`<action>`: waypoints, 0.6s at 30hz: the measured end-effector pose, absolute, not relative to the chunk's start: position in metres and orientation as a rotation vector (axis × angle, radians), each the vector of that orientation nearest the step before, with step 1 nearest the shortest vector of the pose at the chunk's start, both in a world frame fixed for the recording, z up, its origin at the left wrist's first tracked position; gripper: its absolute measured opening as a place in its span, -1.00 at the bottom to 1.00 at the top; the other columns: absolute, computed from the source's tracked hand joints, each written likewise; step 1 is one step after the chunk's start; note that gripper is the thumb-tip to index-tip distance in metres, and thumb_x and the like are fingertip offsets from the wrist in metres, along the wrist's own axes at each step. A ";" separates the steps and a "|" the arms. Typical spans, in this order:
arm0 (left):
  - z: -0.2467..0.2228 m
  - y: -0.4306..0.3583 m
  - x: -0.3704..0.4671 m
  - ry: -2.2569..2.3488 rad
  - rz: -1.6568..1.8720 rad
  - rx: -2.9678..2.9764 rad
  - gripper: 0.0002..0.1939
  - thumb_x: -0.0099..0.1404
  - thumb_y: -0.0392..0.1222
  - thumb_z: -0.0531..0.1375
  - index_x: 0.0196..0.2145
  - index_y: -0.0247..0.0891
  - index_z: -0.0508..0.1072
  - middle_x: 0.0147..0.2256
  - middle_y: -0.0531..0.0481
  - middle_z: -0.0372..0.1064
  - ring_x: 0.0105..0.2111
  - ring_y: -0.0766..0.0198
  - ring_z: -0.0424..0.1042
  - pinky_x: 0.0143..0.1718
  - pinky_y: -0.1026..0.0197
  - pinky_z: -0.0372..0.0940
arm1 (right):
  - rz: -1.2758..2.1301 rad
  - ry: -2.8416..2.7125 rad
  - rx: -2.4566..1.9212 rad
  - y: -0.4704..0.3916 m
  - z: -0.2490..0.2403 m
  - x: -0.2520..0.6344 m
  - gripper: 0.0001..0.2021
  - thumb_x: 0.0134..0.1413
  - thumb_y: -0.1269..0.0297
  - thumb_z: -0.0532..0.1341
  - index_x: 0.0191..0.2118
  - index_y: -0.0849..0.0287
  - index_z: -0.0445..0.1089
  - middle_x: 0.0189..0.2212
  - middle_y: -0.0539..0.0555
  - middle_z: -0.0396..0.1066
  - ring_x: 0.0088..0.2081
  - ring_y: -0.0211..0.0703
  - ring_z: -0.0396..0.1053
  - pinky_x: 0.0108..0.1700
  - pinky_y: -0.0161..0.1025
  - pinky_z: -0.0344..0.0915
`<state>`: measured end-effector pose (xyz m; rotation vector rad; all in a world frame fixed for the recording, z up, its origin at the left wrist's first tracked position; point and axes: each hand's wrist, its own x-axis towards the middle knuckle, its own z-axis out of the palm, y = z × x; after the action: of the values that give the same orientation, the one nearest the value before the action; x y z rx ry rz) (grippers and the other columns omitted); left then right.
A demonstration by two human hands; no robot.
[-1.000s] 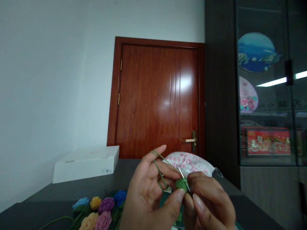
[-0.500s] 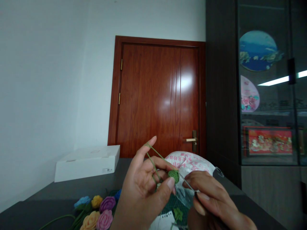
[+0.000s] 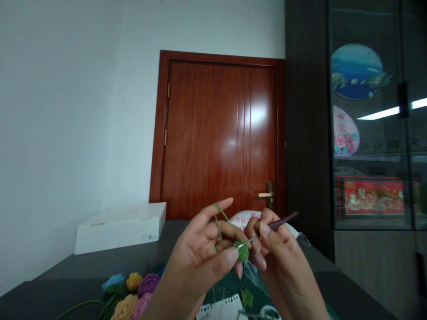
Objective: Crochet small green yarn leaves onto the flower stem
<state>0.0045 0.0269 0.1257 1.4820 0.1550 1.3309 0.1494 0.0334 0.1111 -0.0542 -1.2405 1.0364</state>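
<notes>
Between the thumb and fingers of my left hand [image 3: 208, 253] is a small round piece of green crochet [image 3: 243, 251]. Green yarn [image 3: 230, 221] loops over my raised left index finger and runs down to the piece. My right hand [image 3: 275, 244] grips a crochet hook [image 3: 283, 221] by its dark handle, which points up to the right. The hook's metal shaft reaches left to the crochet piece and touches its upper edge. Whether the tip is inside a stitch is too small to tell.
Crocheted flowers [image 3: 124, 306] in several colours lie at the front left. Below my hands are a green cutting mat [image 3: 218, 291], notepaper [image 3: 222, 310], a green crocheted leaf shape [image 3: 247, 298] and scissors [image 3: 268, 312]. A white box [image 3: 122, 226] and a printed plastic bag [image 3: 245, 218] stand behind.
My right hand has turned and risen, so the hook's handle now points up to the right rather than down. My left hand has shifted slightly right, still pinching the crochet piece.
</notes>
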 end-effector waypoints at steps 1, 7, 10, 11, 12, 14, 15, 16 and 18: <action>0.126 0.026 0.006 0.158 1.346 1.479 -0.32 0.27 -0.32 0.33 0.29 -0.20 0.23 -0.27 -0.07 0.50 -0.35 0.24 0.47 -0.38 0.24 0.38 | 0.972 -1.237 -0.055 0.035 0.110 0.148 -0.81 0.32 0.22 0.20 -0.32 0.10 0.21 -0.48 -0.12 0.28 -0.57 -0.40 0.16 -0.48 -0.38 0.21; 0.126 0.018 0.012 0.209 1.449 1.418 -0.34 0.29 -0.34 0.33 0.29 -0.16 0.26 -0.27 -0.03 0.50 -0.35 0.31 0.44 -0.30 0.27 0.39 | -0.214 -1.364 -0.246 0.033 0.099 0.151 -0.82 0.15 0.54 0.27 -0.26 0.07 0.39 -0.47 -0.06 0.42 -0.45 -0.27 0.38 -0.43 -0.33 0.33; 0.124 0.019 0.016 0.171 1.323 1.318 -0.38 0.25 -0.32 0.36 0.24 -0.24 0.34 -0.27 -0.06 0.49 -0.37 0.29 0.45 -0.38 0.29 0.39 | -0.428 -1.316 -0.162 0.035 0.097 0.152 -0.78 0.14 0.59 0.25 -0.21 0.10 0.45 -0.48 -0.06 0.43 -0.47 -0.26 0.38 -0.41 -0.29 0.36; 0.123 0.020 0.016 0.149 1.266 1.286 -0.41 0.25 -0.32 0.36 0.22 -0.27 0.37 -0.27 -0.07 0.49 -0.40 0.30 0.45 -0.42 0.30 0.37 | -0.408 -1.274 -0.106 0.036 0.097 0.151 -0.79 0.16 0.57 0.25 -0.19 0.11 0.46 -0.46 -0.05 0.43 -0.45 -0.25 0.39 -0.39 -0.27 0.38; 0.122 0.021 0.016 0.126 1.220 1.262 -0.44 0.25 -0.33 0.35 0.20 -0.28 0.39 -0.27 -0.08 0.48 -0.43 0.32 0.44 -0.45 0.31 0.36 | -0.352 -1.237 -0.055 0.037 0.098 0.148 -0.83 0.18 0.54 0.25 -0.19 0.12 0.46 -0.45 -0.04 0.42 -0.44 -0.24 0.40 -0.39 -0.25 0.40; 0.122 0.022 0.016 0.078 1.177 1.246 -0.47 0.27 -0.36 0.33 0.18 -0.29 0.42 -0.28 -0.08 0.48 -0.46 0.34 0.43 -0.48 0.34 0.33 | -0.128 -1.196 -0.004 0.038 0.099 0.143 -0.90 0.23 0.47 0.25 -0.20 0.13 0.43 -0.44 -0.04 0.40 -0.42 -0.22 0.42 -0.41 -0.26 0.40; 0.122 0.022 0.015 0.062 1.177 1.247 -0.48 0.28 -0.37 0.32 0.19 -0.29 0.42 -0.29 -0.08 0.48 -0.46 0.34 0.43 -0.48 0.34 0.33 | 0.019 -1.181 0.009 0.037 0.100 0.140 -0.93 0.27 0.43 0.23 -0.20 0.11 0.40 -0.44 -0.04 0.39 -0.43 -0.22 0.42 -0.44 -0.28 0.39; 0.123 0.022 0.014 0.050 1.182 1.251 -0.47 0.28 -0.37 0.31 0.20 -0.28 0.41 -0.30 -0.08 0.48 -0.44 0.32 0.44 -0.48 0.34 0.33 | 0.158 -1.167 0.027 0.036 0.100 0.138 -0.94 0.31 0.40 0.19 -0.19 0.09 0.37 -0.45 -0.05 0.39 -0.45 -0.23 0.41 -0.46 -0.30 0.37; 0.126 0.021 0.012 0.038 1.183 1.259 -0.46 0.28 -0.38 0.30 0.21 -0.29 0.40 -0.31 -0.10 0.48 -0.38 0.24 0.47 -0.49 0.34 0.34 | 0.364 -1.167 0.078 0.033 0.101 0.137 -0.93 0.37 0.36 0.12 -0.16 0.04 0.31 -0.45 -0.07 0.38 -0.50 -0.25 0.37 -0.50 -0.32 0.33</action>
<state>0.0123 0.0208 0.1255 1.2589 0.0380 1.1825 0.1370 0.0328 0.1014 0.0779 -1.1674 0.3636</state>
